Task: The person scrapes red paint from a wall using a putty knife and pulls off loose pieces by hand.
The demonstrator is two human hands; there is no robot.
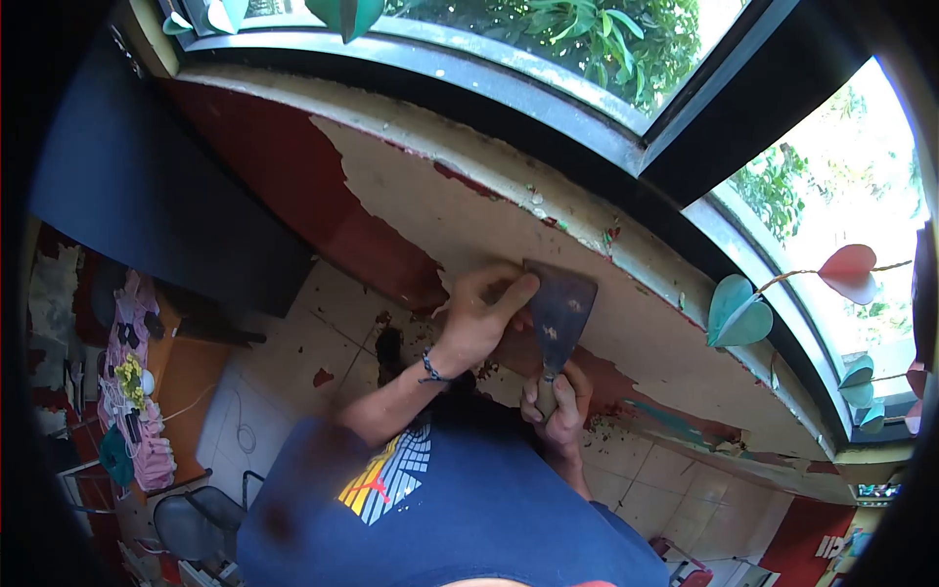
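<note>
A putty knife (562, 315) with a wide dark blade and pale scrape marks is held up in front of the wall below the window. My right hand (559, 406) is closed around its handle, under the blade. My left hand (484, 318), with a dark bracelet at the wrist, is at the blade's left corner. Its thumb and curled fingers pinch that edge; some fingertips are hidden. Behind both hands the wall (411, 201) shows a bare pale area, bordered by peeling dark red paint (362, 245).
The window ledge (469, 161) runs above, with paint flakes on it. Paper hearts (739, 311) hang on a string at the right. Paint chips lie on the tiled floor (308, 342). A dark panel (166, 186), a cluttered wooden table (196, 391) and a chair (196, 523) stand left.
</note>
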